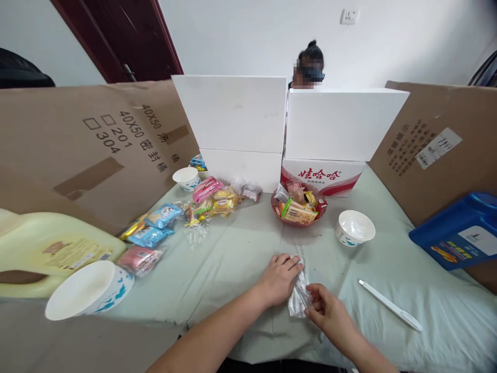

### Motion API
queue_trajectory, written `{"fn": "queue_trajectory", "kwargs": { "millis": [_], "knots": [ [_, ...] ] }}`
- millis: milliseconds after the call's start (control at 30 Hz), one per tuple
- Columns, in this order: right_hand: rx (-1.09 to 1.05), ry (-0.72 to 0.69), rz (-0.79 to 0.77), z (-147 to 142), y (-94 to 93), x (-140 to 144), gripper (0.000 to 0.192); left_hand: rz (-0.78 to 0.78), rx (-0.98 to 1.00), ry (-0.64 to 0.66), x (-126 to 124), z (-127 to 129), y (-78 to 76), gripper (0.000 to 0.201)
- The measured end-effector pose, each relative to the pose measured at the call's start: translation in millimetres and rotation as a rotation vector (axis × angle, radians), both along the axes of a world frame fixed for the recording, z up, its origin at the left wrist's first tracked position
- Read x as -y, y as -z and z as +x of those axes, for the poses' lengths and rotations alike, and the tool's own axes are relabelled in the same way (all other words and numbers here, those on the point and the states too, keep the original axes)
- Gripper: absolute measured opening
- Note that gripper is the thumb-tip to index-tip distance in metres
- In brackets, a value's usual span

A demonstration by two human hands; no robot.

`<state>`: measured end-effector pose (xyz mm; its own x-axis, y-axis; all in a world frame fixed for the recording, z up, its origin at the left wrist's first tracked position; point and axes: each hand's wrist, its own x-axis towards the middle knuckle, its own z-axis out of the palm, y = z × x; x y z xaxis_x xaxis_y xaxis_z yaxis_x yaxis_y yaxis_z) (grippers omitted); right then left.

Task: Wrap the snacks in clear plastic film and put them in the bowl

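A small clear plastic wrapper (299, 295) lies on the pale green cloth near the front edge. My left hand (278, 278) rests on its upper left side, fingers pressing it down. My right hand (327, 309) pinches its lower right corner. A red bowl (280, 213) filled with wrapped snacks stands just beyond my hands. An empty white paper bowl (354, 227) sits to the right of it. A white pen-like tool (390, 305) lies to the right of my right hand.
Loose snack packets (182, 215) are strewn at left, with white bowls (88, 289) (187, 177) and a yellow jug (46, 248). A blue container (458, 230) lies at right. Cardboard sheets (81, 145) and white boxes (233, 111) wall the table. A person (309, 65) sits behind them.
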<state>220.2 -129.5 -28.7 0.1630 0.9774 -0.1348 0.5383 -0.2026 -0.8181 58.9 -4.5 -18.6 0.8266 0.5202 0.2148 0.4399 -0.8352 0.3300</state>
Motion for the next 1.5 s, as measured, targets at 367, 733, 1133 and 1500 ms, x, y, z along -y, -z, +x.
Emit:
{"fn": "queue_trajectory", "kwargs": {
  "millis": [367,733,1133,1500],
  "knots": [
    [0.865,-0.495,0.591,-17.7,3.1,31.7,0.055,0.016,-0.011,-0.017,-4.8,-6.4,0.6,0.055],
    [0.694,-0.378,0.554,-17.7,-7.5,7.1,0.025,0.023,0.161,0.025,-7.0,-14.7,0.6,0.033],
    [0.585,-0.473,0.62,-13.4,-24.3,5.2,0.026,-0.163,0.196,0.171,-10.5,-13.0,4.0,0.017],
    [0.705,-0.148,0.087,-14.5,-7.0,-72.6,0.021,-0.342,0.267,0.042,-16.7,-15.9,15.4,0.083]
  ]
}}
